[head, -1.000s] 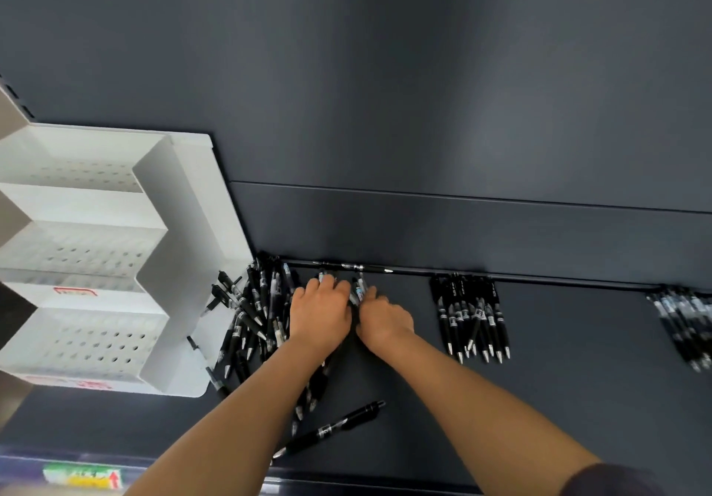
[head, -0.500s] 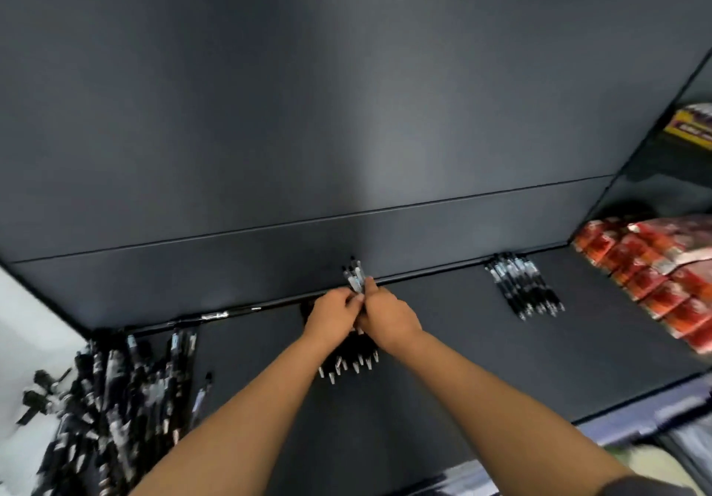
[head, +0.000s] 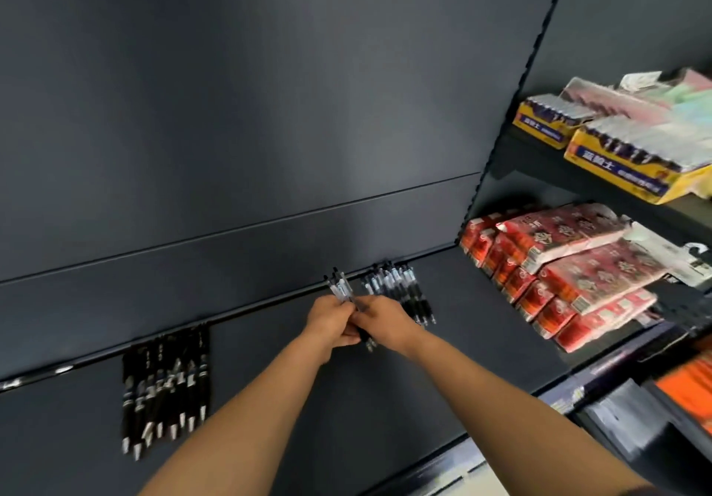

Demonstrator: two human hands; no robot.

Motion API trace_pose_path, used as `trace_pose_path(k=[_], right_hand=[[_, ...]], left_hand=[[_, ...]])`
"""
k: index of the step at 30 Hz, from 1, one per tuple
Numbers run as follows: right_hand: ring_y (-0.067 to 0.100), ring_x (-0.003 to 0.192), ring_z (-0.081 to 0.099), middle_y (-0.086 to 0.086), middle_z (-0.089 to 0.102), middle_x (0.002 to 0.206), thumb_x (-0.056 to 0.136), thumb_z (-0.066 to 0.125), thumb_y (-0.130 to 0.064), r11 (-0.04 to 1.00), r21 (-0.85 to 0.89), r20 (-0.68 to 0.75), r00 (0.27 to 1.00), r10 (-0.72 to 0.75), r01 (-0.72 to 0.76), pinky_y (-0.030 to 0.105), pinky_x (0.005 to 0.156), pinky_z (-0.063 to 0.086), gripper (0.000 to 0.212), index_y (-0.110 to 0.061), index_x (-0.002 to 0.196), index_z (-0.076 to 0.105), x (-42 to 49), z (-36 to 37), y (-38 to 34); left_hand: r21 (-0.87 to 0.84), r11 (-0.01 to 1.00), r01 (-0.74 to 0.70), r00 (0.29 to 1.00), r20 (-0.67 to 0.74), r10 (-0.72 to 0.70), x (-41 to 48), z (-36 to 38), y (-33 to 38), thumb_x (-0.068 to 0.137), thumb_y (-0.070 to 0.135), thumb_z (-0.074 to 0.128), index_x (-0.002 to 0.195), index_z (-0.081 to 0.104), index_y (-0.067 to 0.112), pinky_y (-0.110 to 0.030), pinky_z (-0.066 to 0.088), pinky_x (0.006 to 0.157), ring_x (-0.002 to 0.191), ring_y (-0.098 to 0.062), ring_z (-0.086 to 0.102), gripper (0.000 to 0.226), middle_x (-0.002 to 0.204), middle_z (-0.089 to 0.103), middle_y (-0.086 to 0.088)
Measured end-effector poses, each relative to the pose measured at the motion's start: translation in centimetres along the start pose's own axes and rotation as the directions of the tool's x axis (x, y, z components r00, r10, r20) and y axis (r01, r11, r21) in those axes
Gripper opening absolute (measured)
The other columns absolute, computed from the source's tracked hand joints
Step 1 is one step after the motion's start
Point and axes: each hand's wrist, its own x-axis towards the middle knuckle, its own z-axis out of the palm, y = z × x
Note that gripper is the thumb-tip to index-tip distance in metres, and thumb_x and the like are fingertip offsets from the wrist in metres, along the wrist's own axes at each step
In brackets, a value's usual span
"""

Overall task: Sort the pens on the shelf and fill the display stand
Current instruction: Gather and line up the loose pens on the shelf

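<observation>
Both hands meet over the dark shelf [head: 481, 310] and clasp one small bundle of black pens [head: 339, 286]. My left hand [head: 330, 321] grips the bundle from the left and my right hand [head: 385, 322] from the right, with the pens' clicker ends sticking up above the fingers. Just behind my right hand a sorted row of black pens [head: 400, 287] lies against the back wall. A second sorted row of black pens [head: 165, 384] lies at the lower left. The display stand is out of view.
To the right stand stacked red packs [head: 558, 276] on the same shelf level, with yellow-and-blue boxes [head: 632, 164] on the shelf above. Orange goods [head: 693, 391] sit at the lower right. A dark back panel [head: 269, 110] closes the shelf behind.
The view has swung right: the white display stand and the loose pen pile are gone from view. Both hands lifted a bundle of pens and carried it right, toward the far row.
</observation>
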Motion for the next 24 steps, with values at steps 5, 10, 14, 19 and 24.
trace_pose_path(k=[5, 10, 14, 19, 24], right_hand=[[0.021, 0.075, 0.056, 0.008, 0.059, 0.076, 0.091, 0.054, -0.017, 0.994, -0.092, -0.094, 0.994, 0.057, -0.065, 0.03, 0.07, 0.045, 0.016, -0.005, 0.083, 0.062, 1.3, -2.4, 3.0], [0.036, 0.096, 0.061, 0.017, 0.065, 0.102, 0.093, 0.048, -0.018, 0.955, -0.251, -0.217, 0.971, 0.101, -0.156, 0.035, 0.072, 0.046, 0.018, -0.006, 0.098, 0.06, 2.6, -3.3, 4.2], [0.035, 0.096, 0.06, 0.015, 0.062, 0.105, 0.094, 0.05, -0.019, 0.913, -0.36, -0.264, 0.959, 0.099, -0.194, 0.034, 0.068, 0.044, 0.011, -0.008, 0.095, 0.052, 3.5, -4.2, 5.0], [0.035, 0.104, 0.056, 0.013, 0.053, 0.119, 0.092, 0.048, -0.008, 0.858, -0.483, -0.205, 0.975, 0.082, -0.174, 0.036, 0.076, 0.048, 0.019, -0.006, 0.11, 0.057, 3.9, -3.8, 5.4], [0.033, 0.105, 0.055, 0.01, 0.049, 0.122, 0.092, 0.049, -0.007, 0.837, -0.526, -0.225, 0.974, 0.033, -0.15, 0.033, 0.067, 0.041, 0.026, -0.01, 0.117, 0.053, 3.9, -3.3, 5.3]], left_hand=[[0.063, 0.998, 0.009, 0.999, -0.045, -0.007, 2.1, 3.7, 0.7, 0.094, 0.013, 0.05, 0.096, 0.057, 0.006, -0.03, 0.057, 0.056, 0.078, -0.025, 0.067, 0.01, 0.089, 0.065, -0.013], [0.159, 0.987, -0.004, 0.997, -0.07, 0.015, 3.8, 5.1, 0.6, 0.092, 0.008, 0.053, 0.084, 0.053, 0.012, -0.035, 0.058, 0.064, 0.078, -0.024, 0.063, 0.009, 0.094, 0.062, -0.014], [0.179, 0.984, -0.015, 0.993, -0.113, 0.036, 4.4, 4.5, 0.0, 0.09, 0.013, 0.059, 0.1, 0.053, 0.009, -0.033, 0.058, 0.06, 0.068, -0.015, 0.057, 0.012, 0.09, 0.056, -0.01], [0.215, 0.977, 0.004, 0.995, -0.1, 0.017, 4.4, 4.0, -0.7, 0.09, 0.009, 0.059, 0.122, 0.047, 0.007, -0.029, 0.057, 0.053, 0.059, -0.014, 0.057, 0.035, 0.085, 0.055, -0.005], [0.216, 0.976, -0.011, 0.998, -0.055, 0.023, 4.2, 4.5, -0.6, 0.091, 0.005, 0.055, 0.122, 0.048, 0.005, -0.028, 0.057, 0.055, 0.058, -0.015, 0.059, 0.032, 0.082, 0.051, -0.003]])
